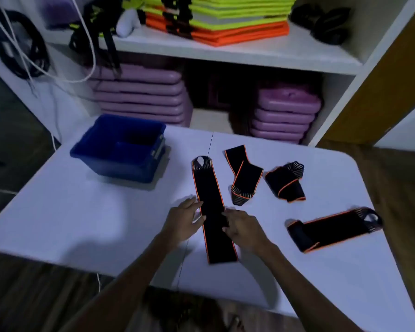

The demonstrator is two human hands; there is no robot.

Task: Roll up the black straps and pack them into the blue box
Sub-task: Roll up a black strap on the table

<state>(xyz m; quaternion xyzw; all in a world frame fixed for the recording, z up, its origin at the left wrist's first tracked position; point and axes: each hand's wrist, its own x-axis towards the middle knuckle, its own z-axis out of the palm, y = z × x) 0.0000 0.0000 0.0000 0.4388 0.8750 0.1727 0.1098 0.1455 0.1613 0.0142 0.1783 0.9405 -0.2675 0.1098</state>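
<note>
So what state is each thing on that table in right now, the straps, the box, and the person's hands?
Long strap: flat, unrolled, under both hands.
Folded strap: bent over itself, not rolled.
Crumpled strap: loosely folded, not rolled.
Right-side strap: flat, near end partly rolled.
Blue box: open; looks empty.
Left hand: open, at the long strap's edge.
Right hand: fingers resting on the long strap.

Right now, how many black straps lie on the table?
4. One flat strap under both hands, a folded strap behind it, a crumpled strap further right, and a half-rolled strap near the right edge. The box interior is partly hidden.
</note>
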